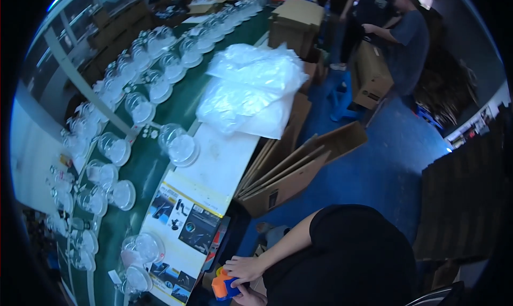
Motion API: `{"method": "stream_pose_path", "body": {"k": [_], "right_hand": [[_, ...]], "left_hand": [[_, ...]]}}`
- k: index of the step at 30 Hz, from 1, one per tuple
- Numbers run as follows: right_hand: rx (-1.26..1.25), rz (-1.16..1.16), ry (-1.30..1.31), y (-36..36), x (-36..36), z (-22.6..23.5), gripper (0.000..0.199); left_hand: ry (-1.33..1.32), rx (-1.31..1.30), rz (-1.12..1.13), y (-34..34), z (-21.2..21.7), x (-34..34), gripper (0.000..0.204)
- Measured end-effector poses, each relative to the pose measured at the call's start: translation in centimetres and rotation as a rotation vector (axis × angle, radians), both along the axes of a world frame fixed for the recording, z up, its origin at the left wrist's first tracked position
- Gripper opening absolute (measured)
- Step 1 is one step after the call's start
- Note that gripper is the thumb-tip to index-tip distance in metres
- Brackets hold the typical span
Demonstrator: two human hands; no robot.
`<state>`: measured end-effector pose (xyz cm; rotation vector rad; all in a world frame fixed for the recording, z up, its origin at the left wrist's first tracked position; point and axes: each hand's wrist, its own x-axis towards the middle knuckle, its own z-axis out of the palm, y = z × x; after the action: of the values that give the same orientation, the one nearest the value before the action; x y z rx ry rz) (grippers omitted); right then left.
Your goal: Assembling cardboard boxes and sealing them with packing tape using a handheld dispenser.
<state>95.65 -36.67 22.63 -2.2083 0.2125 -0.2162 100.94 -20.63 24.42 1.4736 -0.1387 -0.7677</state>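
At the bottom of the view, low beside the table edge, is an orange and blue tape dispenser (220, 286). My right hand (244, 269) reaches in from a black sleeve, its fingers curled over the blue part from above. Just below it, my left hand (251, 296) grips the dispenser from the near side, cut off partly by the lower edge. A round yellow piece shows behind the orange part. The hands hide much of the dispenser's handle.
Beside me runs a white-topped table (216, 151) bearing clear plastic bags (251, 87) and printed cartons (197, 226). Clear round vessels (179, 145) line a green conveyor belt (176, 111). Flattened cardboard (299, 172) leans there. Two people stand by a box (371, 73) on a blue stool (342, 100).
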Motion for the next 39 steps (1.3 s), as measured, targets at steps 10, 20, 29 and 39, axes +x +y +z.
{"method": "stream_pose_path", "body": {"k": [10,20,29,39], "right_hand": [[-0.06,-0.039,-0.13,-14.5,8.2,5.1,0.045],[-0.449,-0.422,-0.189,-34.8,34.6,6.3,0.056],[-0.511,-0.41,0.229,-43.1,44.8,4.7,0.051],[-0.692,-0.193,-0.218,-35.7,38.0,7.5,0.02]], "left_hand": [[0.005,-0.109,0.436,0.0,-2.3,-0.1,0.05],[0.133,0.571,0.854,6.8,5.1,-6.3,0.038],[0.136,0.371,1.052,15.5,-1.8,-18.2,0.051],[0.215,0.411,1.137,7.4,7.1,-12.0,0.042]]}}
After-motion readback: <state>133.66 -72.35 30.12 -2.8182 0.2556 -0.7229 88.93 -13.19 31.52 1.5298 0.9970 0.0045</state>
